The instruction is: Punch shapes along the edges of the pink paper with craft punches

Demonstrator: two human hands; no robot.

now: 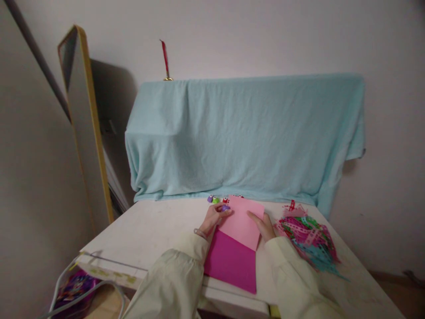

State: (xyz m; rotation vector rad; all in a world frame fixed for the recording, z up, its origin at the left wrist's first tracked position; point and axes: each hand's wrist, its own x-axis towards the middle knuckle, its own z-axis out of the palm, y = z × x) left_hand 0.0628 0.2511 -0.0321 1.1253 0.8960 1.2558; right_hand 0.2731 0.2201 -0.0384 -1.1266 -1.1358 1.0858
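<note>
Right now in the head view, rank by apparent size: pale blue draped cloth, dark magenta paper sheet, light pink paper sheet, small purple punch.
1. Pale blue draped cloth
2. Dark magenta paper sheet
3. Light pink paper sheet, partly overlapping it
4. Small purple punch

light pink sheet (pixel 241 221) lies flat on the table, tilted slightly, overlapping the top of a dark pink sheet (pixel 230 263) that reaches the near table edge. small purple punch (pixel 226 208) sits at the light sheet's left top edge, pinched in the left hand's fingertips
</note>
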